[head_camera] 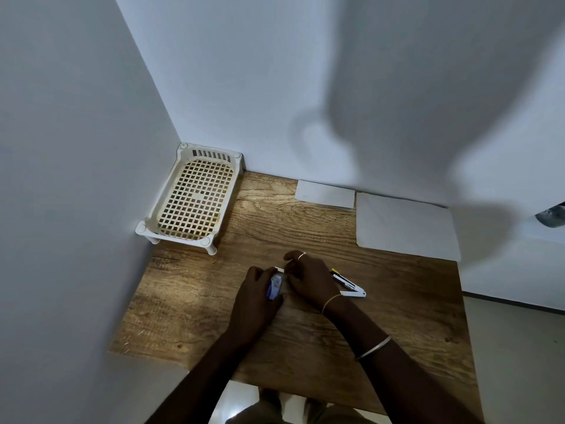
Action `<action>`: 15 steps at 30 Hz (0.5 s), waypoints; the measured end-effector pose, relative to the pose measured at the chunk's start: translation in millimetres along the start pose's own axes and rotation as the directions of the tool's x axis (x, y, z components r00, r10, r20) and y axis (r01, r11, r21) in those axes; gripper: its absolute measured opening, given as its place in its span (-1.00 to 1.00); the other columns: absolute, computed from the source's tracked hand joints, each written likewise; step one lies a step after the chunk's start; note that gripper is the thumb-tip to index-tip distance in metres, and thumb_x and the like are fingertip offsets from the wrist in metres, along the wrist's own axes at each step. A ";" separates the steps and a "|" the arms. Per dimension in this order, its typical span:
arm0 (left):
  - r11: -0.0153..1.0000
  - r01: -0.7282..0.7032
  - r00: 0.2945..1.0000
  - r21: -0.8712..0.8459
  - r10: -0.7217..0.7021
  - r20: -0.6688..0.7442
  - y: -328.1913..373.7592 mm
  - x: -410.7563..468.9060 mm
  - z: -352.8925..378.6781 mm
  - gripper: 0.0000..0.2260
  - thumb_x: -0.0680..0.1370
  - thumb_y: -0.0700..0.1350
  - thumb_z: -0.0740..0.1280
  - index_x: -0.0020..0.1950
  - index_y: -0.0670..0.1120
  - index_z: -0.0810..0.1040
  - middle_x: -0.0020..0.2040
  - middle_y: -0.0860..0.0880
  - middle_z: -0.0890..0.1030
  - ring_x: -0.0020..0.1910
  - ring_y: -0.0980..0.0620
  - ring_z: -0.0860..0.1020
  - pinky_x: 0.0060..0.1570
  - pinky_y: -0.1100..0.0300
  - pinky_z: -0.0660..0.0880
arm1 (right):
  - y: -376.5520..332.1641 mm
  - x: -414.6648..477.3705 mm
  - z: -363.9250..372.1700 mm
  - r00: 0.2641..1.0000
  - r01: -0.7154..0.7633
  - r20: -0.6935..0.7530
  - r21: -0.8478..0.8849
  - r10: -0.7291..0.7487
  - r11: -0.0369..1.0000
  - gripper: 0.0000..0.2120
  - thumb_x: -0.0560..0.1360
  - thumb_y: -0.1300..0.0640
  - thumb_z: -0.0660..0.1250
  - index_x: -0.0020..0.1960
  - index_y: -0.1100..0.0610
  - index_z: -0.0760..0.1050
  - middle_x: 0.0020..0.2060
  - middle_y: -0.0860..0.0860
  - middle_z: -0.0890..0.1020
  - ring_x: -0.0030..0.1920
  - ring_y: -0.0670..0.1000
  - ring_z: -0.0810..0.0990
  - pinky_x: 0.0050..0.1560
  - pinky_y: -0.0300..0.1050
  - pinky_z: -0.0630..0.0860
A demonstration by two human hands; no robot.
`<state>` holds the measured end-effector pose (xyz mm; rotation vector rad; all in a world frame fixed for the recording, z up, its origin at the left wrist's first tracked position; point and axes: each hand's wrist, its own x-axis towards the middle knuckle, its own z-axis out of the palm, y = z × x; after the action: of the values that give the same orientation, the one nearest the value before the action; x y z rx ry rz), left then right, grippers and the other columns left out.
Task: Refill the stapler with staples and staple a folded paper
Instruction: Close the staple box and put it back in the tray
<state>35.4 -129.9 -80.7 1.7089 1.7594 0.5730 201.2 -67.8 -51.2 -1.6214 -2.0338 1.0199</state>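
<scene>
My left hand (252, 296) grips a small blue and white staple box (273, 287) just above the wooden table (397, 316). My right hand (308, 278) meets it from the right, fingers curled and pinching at the box's white end (279, 269). The stapler (348, 284), white with a yellow and black tip, lies swung open on the table, partly hidden behind my right wrist. A small folded white paper (324, 194) lies at the back against the wall. A larger white sheet (403, 226) lies to its right.
A cream plastic mesh tray (191, 200) on short legs stands in the back left corner. Walls close off the table at the left and back. The table's right edge drops to a pale floor. A grey metal object (552, 218) pokes in at the far right.
</scene>
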 end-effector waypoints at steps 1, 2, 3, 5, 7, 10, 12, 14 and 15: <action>1.000 0.002 1.000 0.004 -0.002 0.003 -0.1 0.6 0.3 -0.42 0.44 0.05 0.51 0.42 0.04 0.44 0.20 0.07 0.45 -0.02 0.27 0.43 -0.20 0.52 0.32 | 0.2 0.4 0.4 1.000 -0.009 -0.018 0.007 0.009 1.000 -0.67 0.45 0.25 0.39 0.19 0.04 0.56 -0.06 -0.04 0.72 -0.04 -0.10 0.67 0.04 -0.24 0.55; 1.000 0.005 1.000 0.007 -0.005 0.006 0.0 0.8 0.4 -0.41 0.44 0.07 0.50 0.43 0.04 0.42 0.21 0.07 0.45 -0.01 0.26 0.43 -0.20 0.50 0.32 | 0.3 1.1 1.3 0.999 -0.017 -0.039 0.011 0.017 1.000 -0.68 0.46 0.24 0.39 0.19 0.04 0.57 -0.05 -0.04 0.72 -0.04 -0.10 0.67 0.04 -0.26 0.53; 1.000 0.009 1.000 0.009 -0.009 0.007 0.2 1.1 0.5 -0.39 0.43 0.08 0.50 0.44 0.04 0.40 0.21 0.08 0.44 0.01 0.25 0.43 -0.18 0.49 0.31 | 0.4 2.0 2.2 0.998 -0.025 -0.053 0.018 0.026 1.000 -0.70 0.46 0.23 0.39 0.18 0.04 0.57 -0.04 -0.03 0.72 -0.02 -0.09 0.67 0.05 -0.26 0.54; 1.000 0.018 1.000 0.020 -0.018 0.011 0.7 1.3 0.2 -0.37 0.43 0.09 0.51 0.45 0.04 0.39 0.21 0.08 0.44 0.01 0.23 0.43 -0.17 0.48 0.30 | -0.1 4.2 3.7 0.998 -0.043 -0.043 0.027 0.044 0.999 -0.71 0.48 0.23 0.39 0.19 0.05 0.58 -0.02 -0.01 0.73 0.02 -0.07 0.68 0.11 -0.17 0.56; 0.999 0.025 1.000 0.023 -0.026 0.018 1.2 1.5 -0.4 -0.37 0.43 0.09 0.51 0.45 0.04 0.40 0.20 0.08 0.44 -0.01 0.23 0.44 -0.18 0.49 0.30 | -0.6 5.9 4.0 0.998 -0.057 -0.022 0.018 0.058 0.998 -0.71 0.47 0.24 0.40 0.17 0.05 0.59 -0.02 0.00 0.74 0.04 -0.05 0.68 0.13 -0.13 0.56; 1.000 0.023 1.000 0.009 -0.023 0.016 2.1 1.1 -2.2 -0.43 0.42 0.08 0.51 0.38 0.07 0.43 0.17 0.11 0.43 -0.02 0.24 0.44 -0.21 0.49 0.31 | -0.5 6.2 4.6 0.998 -0.058 -0.018 0.035 0.059 0.998 -0.72 0.44 0.25 0.42 0.13 0.05 0.60 -0.07 -0.01 0.74 0.00 -0.06 0.69 0.12 -0.14 0.57; 1.000 0.019 1.000 -0.006 -0.019 0.008 2.7 0.6 -2.7 -0.48 0.41 0.07 0.52 0.31 0.07 0.45 0.14 0.16 0.41 -0.04 0.26 0.44 -0.23 0.48 0.32 | -1.0 6.1 5.3 0.998 -0.062 -0.012 0.034 0.063 0.997 -0.72 0.42 0.25 0.44 0.10 0.05 0.61 -0.11 -0.03 0.74 -0.04 -0.08 0.69 0.09 -0.19 0.55; 1.000 0.015 1.000 -0.012 -0.015 -0.001 3.7 -0.2 -2.8 -0.51 0.41 0.06 0.52 0.28 0.07 0.46 0.11 0.20 0.37 -0.05 0.27 0.43 -0.23 0.47 0.33 | -1.6 7.3 5.8 0.998 -0.068 -0.004 0.032 0.069 0.997 -0.72 0.41 0.26 0.44 0.08 0.04 0.61 -0.15 -0.05 0.73 -0.07 -0.11 0.67 0.04 -0.26 0.51; 1.000 0.011 1.000 -0.014 -0.011 -0.007 3.8 -0.7 -2.8 -0.53 0.41 0.05 0.52 0.27 0.07 0.47 0.11 0.20 0.37 -0.06 0.28 0.43 -0.23 0.47 0.34 | -2.4 8.2 6.2 0.997 -0.072 0.001 0.032 0.072 0.997 -0.72 0.40 0.26 0.44 0.07 0.04 0.61 -0.17 -0.05 0.72 -0.09 -0.13 0.67 0.00 -0.30 0.48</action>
<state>36.3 -130.0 -76.0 1.6889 1.7647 0.5852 193.1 -62.2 -55.1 -1.6896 -1.9614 1.0712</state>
